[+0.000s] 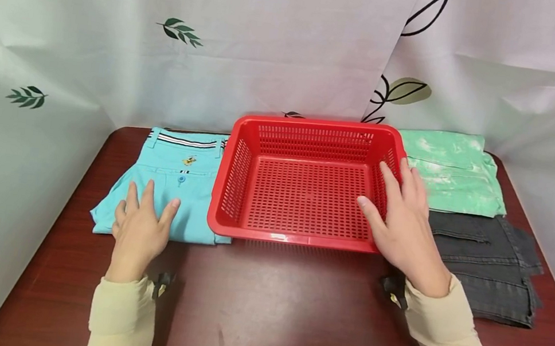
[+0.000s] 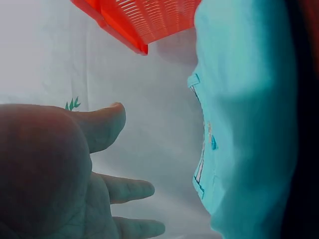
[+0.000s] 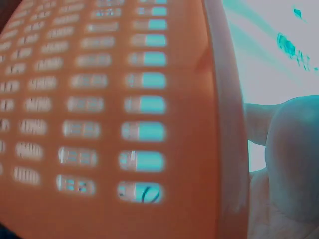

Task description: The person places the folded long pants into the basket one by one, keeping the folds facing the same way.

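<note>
A red plastic basket with slotted walls stands at the middle of the table, and no object shows inside it. At its right rim is my right hand, fingers extended and thumb over the basket's inside. The right wrist view shows that hand partly hidden behind the basket's wall; whether it touches the rim I cannot tell. Over the folded light-blue trousers, left of the basket, hovers my left hand with spread fingers. The left wrist view shows a gap between its fingers and the trousers.
Right of the basket lies a folded green-and-white patterned garment, with folded dark grey jeans in front of it. The dark red-brown table meets a white curtain with leaf prints at the back and sides.
</note>
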Demonstrator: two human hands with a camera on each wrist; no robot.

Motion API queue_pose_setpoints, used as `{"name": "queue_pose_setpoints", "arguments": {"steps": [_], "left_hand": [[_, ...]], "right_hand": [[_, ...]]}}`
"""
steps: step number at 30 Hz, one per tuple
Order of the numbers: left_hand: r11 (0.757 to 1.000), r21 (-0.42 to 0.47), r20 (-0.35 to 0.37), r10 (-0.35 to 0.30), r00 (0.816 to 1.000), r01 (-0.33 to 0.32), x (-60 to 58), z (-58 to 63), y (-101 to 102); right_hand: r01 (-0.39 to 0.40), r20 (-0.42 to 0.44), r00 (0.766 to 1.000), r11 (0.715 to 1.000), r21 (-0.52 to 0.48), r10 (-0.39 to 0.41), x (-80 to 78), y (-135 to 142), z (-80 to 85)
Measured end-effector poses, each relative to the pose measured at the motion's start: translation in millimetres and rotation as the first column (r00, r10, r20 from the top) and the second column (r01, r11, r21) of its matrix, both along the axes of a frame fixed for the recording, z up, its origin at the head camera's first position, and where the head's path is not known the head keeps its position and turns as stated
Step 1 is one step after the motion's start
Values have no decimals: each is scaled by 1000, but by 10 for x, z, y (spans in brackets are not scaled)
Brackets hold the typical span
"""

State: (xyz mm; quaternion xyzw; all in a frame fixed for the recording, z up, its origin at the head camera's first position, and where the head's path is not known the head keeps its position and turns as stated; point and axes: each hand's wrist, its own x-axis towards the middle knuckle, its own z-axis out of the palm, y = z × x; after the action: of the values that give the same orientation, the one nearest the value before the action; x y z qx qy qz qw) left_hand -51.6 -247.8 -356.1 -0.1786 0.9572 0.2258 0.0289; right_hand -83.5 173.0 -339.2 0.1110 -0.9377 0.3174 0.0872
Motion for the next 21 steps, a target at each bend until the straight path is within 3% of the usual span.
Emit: {"name": "queue_pose_setpoints", "arguments": {"steps": [7,21], "left_hand": [[999,1,13,39,999,-39,92,-69,-58],[995,-2,-13,102,995,-102,218,-146,-172]], "right_hand": [[-62,-38,997,998,4,62,29,-166,-26],[-148,-36,988,989,9,149,97,-473,-95]]}}
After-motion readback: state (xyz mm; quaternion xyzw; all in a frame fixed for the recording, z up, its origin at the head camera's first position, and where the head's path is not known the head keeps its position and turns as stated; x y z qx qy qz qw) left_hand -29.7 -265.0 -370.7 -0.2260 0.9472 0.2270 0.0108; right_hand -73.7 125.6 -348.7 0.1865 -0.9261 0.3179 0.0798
